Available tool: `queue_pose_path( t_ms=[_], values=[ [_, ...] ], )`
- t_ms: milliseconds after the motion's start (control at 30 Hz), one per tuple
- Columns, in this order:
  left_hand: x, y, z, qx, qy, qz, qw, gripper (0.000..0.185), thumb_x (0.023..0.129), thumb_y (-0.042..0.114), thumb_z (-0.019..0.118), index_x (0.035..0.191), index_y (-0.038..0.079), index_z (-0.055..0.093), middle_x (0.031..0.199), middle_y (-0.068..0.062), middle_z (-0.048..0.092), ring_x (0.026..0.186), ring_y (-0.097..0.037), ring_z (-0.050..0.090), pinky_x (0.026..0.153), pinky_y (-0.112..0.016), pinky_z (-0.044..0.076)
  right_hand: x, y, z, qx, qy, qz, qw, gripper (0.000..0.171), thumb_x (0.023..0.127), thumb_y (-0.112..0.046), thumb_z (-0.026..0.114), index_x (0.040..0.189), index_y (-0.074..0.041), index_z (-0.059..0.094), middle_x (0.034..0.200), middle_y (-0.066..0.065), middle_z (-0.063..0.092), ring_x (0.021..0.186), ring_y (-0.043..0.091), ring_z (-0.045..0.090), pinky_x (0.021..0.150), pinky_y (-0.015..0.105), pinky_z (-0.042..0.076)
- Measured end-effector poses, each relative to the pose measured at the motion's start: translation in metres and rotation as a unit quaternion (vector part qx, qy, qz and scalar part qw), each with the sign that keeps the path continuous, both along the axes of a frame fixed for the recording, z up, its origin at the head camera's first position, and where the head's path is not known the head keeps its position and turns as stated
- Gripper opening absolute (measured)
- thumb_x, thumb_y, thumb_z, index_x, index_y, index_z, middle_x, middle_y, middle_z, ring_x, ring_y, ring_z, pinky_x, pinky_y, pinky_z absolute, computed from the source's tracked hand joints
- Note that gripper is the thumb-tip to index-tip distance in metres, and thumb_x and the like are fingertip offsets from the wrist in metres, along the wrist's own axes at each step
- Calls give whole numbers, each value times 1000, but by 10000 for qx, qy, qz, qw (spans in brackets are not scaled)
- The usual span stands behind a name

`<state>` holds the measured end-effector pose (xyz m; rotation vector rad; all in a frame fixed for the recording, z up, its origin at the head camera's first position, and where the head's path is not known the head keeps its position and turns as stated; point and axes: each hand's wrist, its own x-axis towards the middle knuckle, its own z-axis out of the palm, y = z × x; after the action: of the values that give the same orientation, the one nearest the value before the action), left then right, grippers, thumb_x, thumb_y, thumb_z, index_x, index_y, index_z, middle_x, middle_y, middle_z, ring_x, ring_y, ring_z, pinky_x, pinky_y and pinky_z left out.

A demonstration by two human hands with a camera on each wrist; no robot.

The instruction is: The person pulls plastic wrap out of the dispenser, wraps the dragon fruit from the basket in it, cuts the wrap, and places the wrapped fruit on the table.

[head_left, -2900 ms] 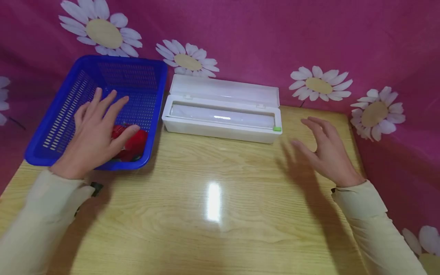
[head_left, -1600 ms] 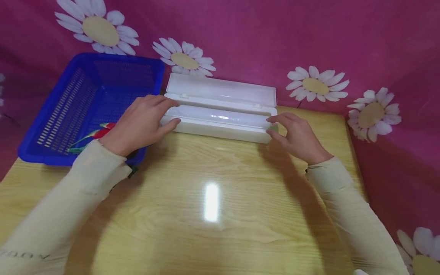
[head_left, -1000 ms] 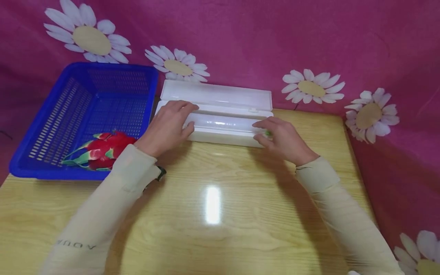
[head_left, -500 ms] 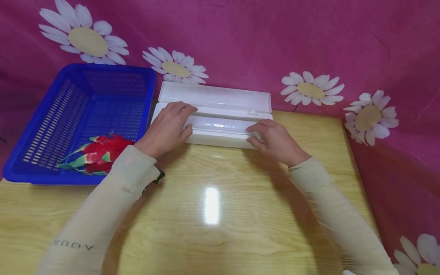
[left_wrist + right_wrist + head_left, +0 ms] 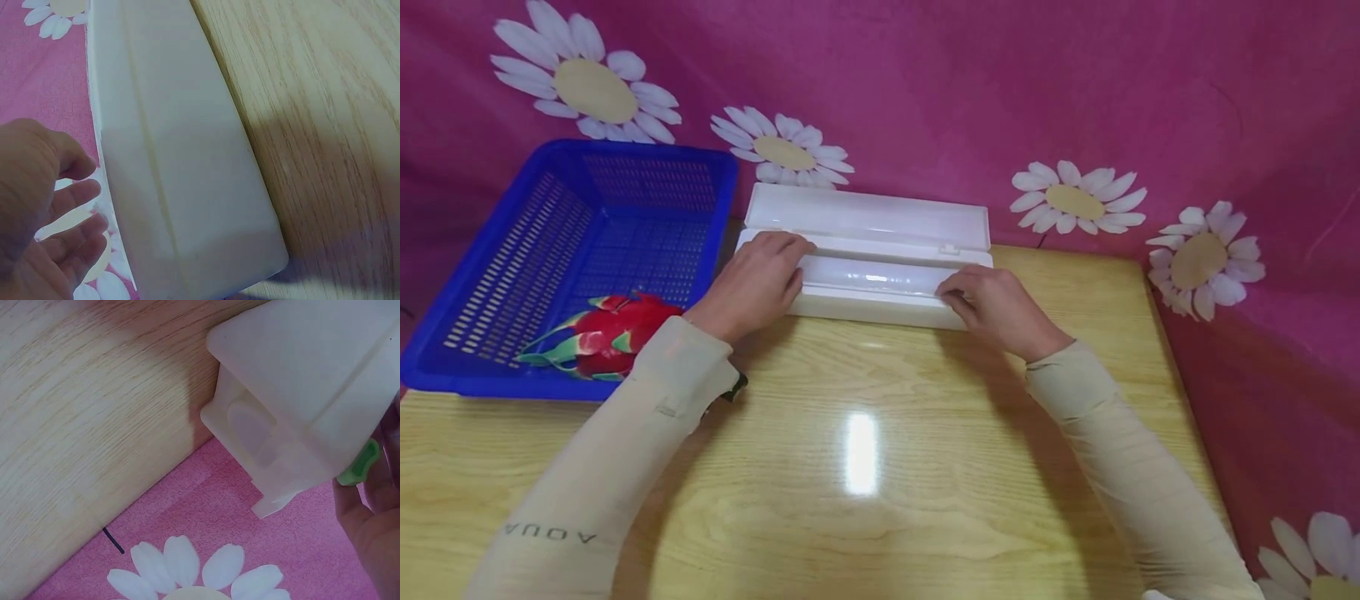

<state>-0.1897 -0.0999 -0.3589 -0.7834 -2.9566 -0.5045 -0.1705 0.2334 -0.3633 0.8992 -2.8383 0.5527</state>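
Observation:
A white cling film box lies lengthwise near the back of the table with its lid raised. Inside it is a roll of cling film. My left hand is over the box's left end, fingers bent and thumb apart from them; the left wrist view shows nothing between them. At the right end my right hand has thumb and fingertips together at the roll's front edge, pinching the film; the pinched bit itself is hidden. A green slide cutter shows beside the right fingers in the right wrist view.
A blue plastic basket stands at the left with a red dragon fruit in it. Behind the wooden table hangs a pink cloth with daisies. The table's right edge lies past my right forearm.
Both hands have come from apart, the left from over the basket, to the box. My right hand has slid leftward along its front edge, and its thumb and fingertips have closed together.

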Motion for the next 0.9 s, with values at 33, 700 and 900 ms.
queue_pose_path(
  t_ms=[33,700,900],
  values=[
    [0,0,0,-27,14,-20,10000,35,102,9,54,135,-1,60,141,-23,62,137,-42,53,121,-54,41,0,0,-1,-13,3,-2,10000,12,95,-4,70,103,-3,79,102,12,79,93,26,74,88,44,61],
    [8,-6,8,-353,-310,-82,9989,37,93,11,56,125,-1,70,130,-18,70,117,-38,67,101,-53,57,-4,-3,-2,-280,96,-108,9995,9,99,0,61,104,0,68,100,15,72,95,30,69,90,46,58],
    [9,-14,11,-394,-184,-220,9988,29,92,2,58,118,-3,72,121,-21,72,102,-37,69,90,-52,58,-5,-3,-1,-367,209,-62,9991,9,99,1,61,104,0,68,98,16,71,93,29,68,87,46,58]
  ],
)
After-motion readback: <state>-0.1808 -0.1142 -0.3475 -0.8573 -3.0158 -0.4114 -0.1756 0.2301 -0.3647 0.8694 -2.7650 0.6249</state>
